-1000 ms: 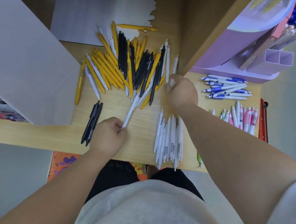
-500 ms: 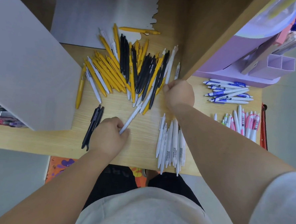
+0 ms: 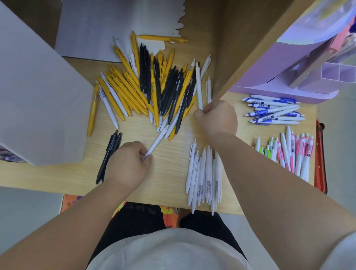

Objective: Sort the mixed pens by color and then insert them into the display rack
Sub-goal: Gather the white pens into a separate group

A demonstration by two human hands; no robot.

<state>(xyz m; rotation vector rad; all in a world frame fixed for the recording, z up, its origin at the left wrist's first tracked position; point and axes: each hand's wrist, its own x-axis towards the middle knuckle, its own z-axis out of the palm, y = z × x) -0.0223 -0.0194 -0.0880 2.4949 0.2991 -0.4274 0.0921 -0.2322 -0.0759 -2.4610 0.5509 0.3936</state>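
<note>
Pens (image 3: 155,87) half sorted. Left hand (image 3: 129,165) and right hand (image 3: 217,118) each pinch one white pen; draw them out lengthwise to spare the pile.

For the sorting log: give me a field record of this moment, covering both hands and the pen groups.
left hand: pinches near white pen at the pile's near edge
right hand: grips far white pen at the pile's right side
mixed pile: yellow, black, white, unsorted
white group: side by side, near edge of wooden table
black group: beside left hand
blue-clip group: far right
pink-clip group: near right
display rack: purple, behind the blue-clip group
</note>
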